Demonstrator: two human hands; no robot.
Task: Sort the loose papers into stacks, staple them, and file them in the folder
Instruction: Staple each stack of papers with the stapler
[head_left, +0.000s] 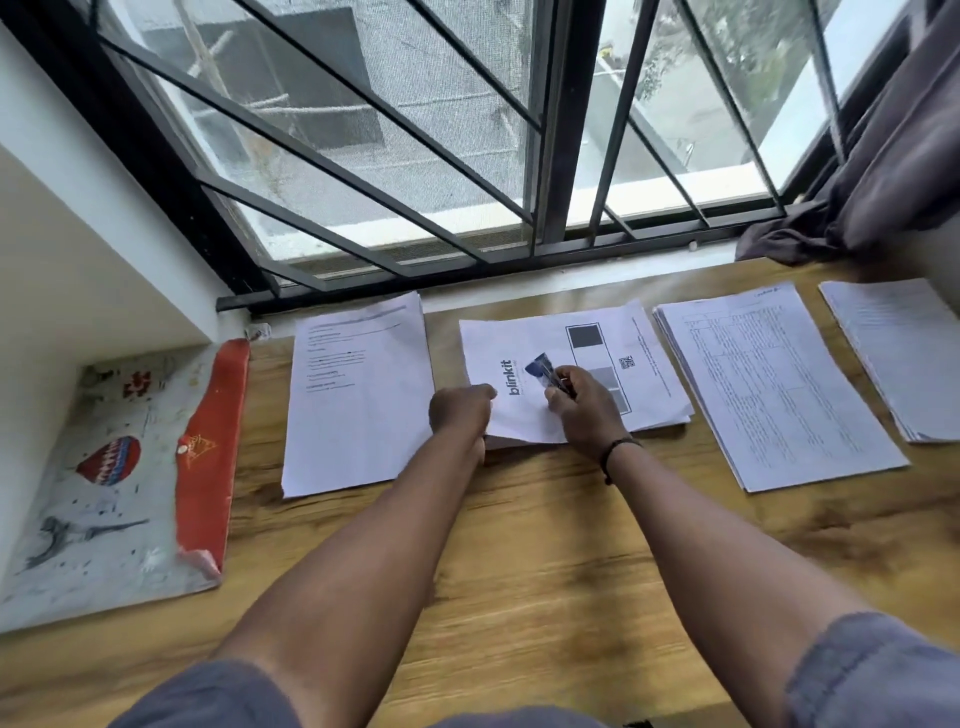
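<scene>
Several paper stacks lie in a row on the wooden desk. My left hand (460, 410) grips the near left corner of the middle stack (597, 364), whose top sheet shows a logo and grey boxes. My right hand (584, 402) holds a small blue stapler (541, 370) over that top sheet. Left of it lies a stack with printed lines (358, 395). To the right are a stack with a table (774, 384) and another stack (904, 353) at the frame edge. The folder (119, 467), white with prints and an orange flap, lies at far left.
A barred window (415, 156) runs along the back of the wooden desk (545, 545). A dark curtain (883, 156) bunches on the sill at the back right. A white wall ledge stands at the left beside the folder.
</scene>
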